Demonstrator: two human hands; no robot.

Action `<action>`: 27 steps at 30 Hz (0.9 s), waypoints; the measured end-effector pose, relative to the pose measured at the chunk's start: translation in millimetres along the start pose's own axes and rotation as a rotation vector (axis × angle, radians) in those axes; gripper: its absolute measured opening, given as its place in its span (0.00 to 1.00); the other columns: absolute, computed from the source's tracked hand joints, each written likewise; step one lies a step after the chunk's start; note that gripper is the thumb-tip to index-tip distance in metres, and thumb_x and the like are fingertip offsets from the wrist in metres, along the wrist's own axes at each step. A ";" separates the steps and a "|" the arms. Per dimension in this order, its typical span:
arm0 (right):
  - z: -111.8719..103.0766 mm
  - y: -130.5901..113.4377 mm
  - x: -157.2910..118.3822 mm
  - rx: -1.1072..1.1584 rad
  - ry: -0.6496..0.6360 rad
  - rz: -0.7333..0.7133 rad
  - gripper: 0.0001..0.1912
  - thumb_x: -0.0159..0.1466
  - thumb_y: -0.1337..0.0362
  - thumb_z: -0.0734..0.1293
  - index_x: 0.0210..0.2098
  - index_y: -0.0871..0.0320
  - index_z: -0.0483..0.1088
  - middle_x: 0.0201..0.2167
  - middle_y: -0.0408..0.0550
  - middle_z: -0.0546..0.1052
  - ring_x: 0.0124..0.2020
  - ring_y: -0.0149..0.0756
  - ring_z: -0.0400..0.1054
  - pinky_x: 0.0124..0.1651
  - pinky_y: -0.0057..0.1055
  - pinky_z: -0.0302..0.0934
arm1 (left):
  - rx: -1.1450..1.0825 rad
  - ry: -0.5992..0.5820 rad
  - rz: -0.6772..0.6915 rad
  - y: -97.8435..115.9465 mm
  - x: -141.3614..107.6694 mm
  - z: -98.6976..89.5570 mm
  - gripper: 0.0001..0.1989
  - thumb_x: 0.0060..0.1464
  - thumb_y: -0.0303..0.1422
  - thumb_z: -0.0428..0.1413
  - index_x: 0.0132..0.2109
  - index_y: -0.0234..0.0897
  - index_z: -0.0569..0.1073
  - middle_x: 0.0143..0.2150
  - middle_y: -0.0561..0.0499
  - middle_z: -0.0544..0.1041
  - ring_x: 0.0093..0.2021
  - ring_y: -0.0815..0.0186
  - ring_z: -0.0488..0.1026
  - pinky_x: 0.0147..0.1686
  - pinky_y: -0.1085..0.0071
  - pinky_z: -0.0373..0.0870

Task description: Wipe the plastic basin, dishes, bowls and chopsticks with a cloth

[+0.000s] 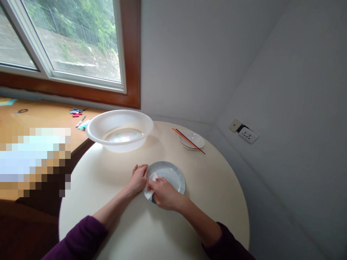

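A round plate with a grey-blue patterned rim lies on the white round table in front of me. At its left edge, my left hand holds the rim, with the fingers pointing away from me. My right hand is closed on a white tissue and presses it against the left part of the plate. Part of the tissue is hidden under my right fingers. Beyond the plate, to the right, a small white bowl has a pair of reddish-brown chopsticks lying across it.
A large translucent plastic basin stands at the back left of the round table. A wooden desk adjoins on the left, holding a pen and small coloured items. Walls and a window enclose the back; a socket is at right.
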State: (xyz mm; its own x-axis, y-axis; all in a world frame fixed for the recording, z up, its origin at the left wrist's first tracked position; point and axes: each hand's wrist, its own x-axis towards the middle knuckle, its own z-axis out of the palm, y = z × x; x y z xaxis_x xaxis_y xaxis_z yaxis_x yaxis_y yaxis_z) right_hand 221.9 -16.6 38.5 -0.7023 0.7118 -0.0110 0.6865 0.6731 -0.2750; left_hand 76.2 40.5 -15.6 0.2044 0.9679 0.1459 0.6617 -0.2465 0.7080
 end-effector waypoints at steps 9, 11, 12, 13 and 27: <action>-8.6 -10.5 -75.5 0.300 -0.013 0.110 0.20 0.63 0.65 0.59 0.54 0.61 0.62 0.53 0.53 0.70 0.54 0.40 0.62 0.59 0.37 0.49 | 0.006 -0.039 0.015 0.1 -0.3 -3.8 0.17 0.57 0.33 0.39 0.35 0.40 0.73 0.40 0.49 0.77 0.45 0.61 0.70 0.59 0.56 0.43; -7.8 -8.9 -85.6 0.323 0.008 0.120 0.20 0.65 0.62 0.58 0.55 0.59 0.62 0.54 0.52 0.69 0.55 0.40 0.61 0.60 0.39 0.46 | 0.002 -0.046 0.019 -0.1 -0.3 -4.2 0.17 0.57 0.33 0.39 0.35 0.40 0.73 0.40 0.49 0.77 0.45 0.61 0.70 0.59 0.55 0.42; -6.2 -7.6 -88.2 0.332 0.032 0.126 0.18 0.66 0.63 0.56 0.54 0.58 0.63 0.53 0.51 0.70 0.55 0.39 0.62 0.59 0.39 0.47 | -0.001 -0.047 0.021 -0.3 -0.3 -4.3 0.17 0.57 0.33 0.39 0.35 0.40 0.73 0.41 0.49 0.77 0.45 0.61 0.70 0.60 0.55 0.41; -3.7 -6.0 -89.1 0.338 0.063 0.134 0.17 0.67 0.64 0.54 0.52 0.58 0.65 0.51 0.49 0.72 0.53 0.37 0.64 0.58 0.38 0.48 | -0.003 -0.046 0.022 -0.5 -0.3 -4.3 0.17 0.56 0.33 0.39 0.35 0.40 0.73 0.41 0.49 0.77 0.46 0.60 0.70 0.60 0.54 0.41; 11.2 15.3 -52.0 0.082 0.203 0.441 0.23 0.59 0.67 0.63 0.54 0.62 0.62 0.52 0.59 0.66 0.54 0.47 0.59 0.55 0.42 0.55 | -0.082 -0.032 0.058 0.0 -2.6 -7.1 0.20 0.57 0.36 0.40 0.41 0.41 0.75 0.47 0.48 0.76 0.48 0.61 0.69 0.59 0.59 0.47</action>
State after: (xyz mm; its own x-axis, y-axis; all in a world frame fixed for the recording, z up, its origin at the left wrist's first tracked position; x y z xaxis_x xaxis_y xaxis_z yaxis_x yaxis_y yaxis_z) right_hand 266.8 -45.6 24.1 -0.2914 0.9557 0.0420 0.8872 0.2864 -0.3616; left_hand 70.6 38.3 -11.1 0.2639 0.9500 0.1671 0.5870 -0.2956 0.7537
